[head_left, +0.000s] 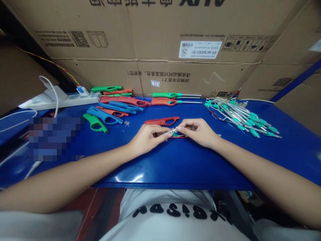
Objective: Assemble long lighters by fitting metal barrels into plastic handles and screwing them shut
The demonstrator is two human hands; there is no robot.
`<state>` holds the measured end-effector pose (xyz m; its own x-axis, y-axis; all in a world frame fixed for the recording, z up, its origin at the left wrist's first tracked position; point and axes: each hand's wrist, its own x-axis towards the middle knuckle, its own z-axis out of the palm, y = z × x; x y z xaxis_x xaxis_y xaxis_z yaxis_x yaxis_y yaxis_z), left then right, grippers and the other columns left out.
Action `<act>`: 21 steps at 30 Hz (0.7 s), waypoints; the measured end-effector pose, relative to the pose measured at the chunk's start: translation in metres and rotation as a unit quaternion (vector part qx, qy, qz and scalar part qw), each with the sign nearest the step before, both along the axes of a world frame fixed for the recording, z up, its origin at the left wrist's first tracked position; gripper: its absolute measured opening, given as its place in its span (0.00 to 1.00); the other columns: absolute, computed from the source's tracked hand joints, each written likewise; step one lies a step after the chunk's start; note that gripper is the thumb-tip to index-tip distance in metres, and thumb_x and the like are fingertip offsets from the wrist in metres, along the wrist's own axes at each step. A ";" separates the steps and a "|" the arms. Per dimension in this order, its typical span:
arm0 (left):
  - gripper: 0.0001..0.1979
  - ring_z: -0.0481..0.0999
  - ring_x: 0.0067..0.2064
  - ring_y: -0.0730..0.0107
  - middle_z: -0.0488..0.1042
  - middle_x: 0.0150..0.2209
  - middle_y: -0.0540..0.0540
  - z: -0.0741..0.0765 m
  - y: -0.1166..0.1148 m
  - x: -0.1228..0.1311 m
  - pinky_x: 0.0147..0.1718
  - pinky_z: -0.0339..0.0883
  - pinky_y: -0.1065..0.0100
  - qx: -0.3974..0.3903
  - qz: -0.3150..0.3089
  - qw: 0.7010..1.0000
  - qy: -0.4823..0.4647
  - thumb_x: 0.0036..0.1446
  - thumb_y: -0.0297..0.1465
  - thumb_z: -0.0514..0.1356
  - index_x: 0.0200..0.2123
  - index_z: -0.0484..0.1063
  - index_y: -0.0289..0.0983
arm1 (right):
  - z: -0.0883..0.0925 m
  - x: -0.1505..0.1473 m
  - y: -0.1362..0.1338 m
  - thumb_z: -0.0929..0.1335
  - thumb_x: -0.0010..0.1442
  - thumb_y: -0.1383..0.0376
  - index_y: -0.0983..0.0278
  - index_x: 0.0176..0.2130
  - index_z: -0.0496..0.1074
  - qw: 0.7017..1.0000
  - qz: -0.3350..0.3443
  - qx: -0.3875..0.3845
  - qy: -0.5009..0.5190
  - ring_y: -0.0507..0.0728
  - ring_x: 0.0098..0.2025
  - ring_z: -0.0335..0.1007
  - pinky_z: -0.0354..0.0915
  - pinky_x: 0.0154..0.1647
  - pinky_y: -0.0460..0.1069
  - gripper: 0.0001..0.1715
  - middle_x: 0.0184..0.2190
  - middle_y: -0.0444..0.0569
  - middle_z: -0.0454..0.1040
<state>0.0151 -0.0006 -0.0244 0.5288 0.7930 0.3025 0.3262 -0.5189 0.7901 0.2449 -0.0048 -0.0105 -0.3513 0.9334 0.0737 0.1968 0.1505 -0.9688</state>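
- Cardboard boxes (160, 43) form a brown wall behind the bench, corrugated and matt. A white label (200, 49) shows "25" and a barcode, all seen upside down; big black letters at the top edge are cut off, and lines of Chinese print run inverted below.
- The bench top (175, 164) is glossy blue, smooth, with a rounded front edge that catches the light.
- The person's white shirt (173, 217) has black letters, too folded to read.
- A white power strip (62, 98) lies at the back left, with white cables looping off it.
- A heap of metal rods (240, 117) with teal plastic ends lies at the right, criss-crossed.
- Plastic handle shells (112, 107) in green, blue and red lie piled at the left, long with a looped grip.
- Two finished lighters (173, 98), green and red with thin metal tubes, lie side by side at the back.
- A red half shell (162, 121) lies flat just behind the hands.
- The left hand (146, 139) and right hand (198, 131) meet at mid-bench, each pinching shut on one end of a thin metal rod (170, 132), held just above a second red shell (179, 136).
- Tiny screws (126, 124) are scattered near the blue shells.
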 end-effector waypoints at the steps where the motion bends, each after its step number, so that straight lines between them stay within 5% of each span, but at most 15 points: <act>1: 0.15 0.80 0.34 0.66 0.84 0.38 0.45 -0.001 0.000 0.001 0.31 0.68 0.72 -0.001 0.000 1.000 -0.002 0.62 0.39 0.64 0.44 0.83 0.35 | -0.001 0.000 0.000 0.76 0.51 0.48 0.65 0.30 0.77 1.000 0.000 0.001 -0.003 0.52 0.29 0.68 0.64 0.34 0.49 0.22 0.27 0.45 0.76; 15: 0.16 0.82 0.38 0.62 0.84 0.42 0.42 0.005 0.003 -0.002 0.34 0.71 0.69 0.001 0.023 1.000 -0.010 0.59 0.39 0.66 0.46 0.83 0.35 | 0.004 0.001 0.004 0.74 0.53 0.46 0.65 0.30 0.75 1.000 0.014 -0.018 -0.007 0.49 0.23 0.60 0.58 0.28 0.48 0.25 0.21 0.41 0.69; 21: 0.15 0.81 0.37 0.63 0.84 0.41 0.43 0.001 0.002 0.000 0.33 0.71 0.70 0.012 0.007 1.000 0.002 0.60 0.38 0.64 0.45 0.83 0.36 | 0.001 -0.002 0.002 0.75 0.50 0.45 0.65 0.30 0.76 1.000 0.002 -0.009 0.003 0.51 0.28 0.66 0.63 0.33 0.49 0.25 0.26 0.45 0.74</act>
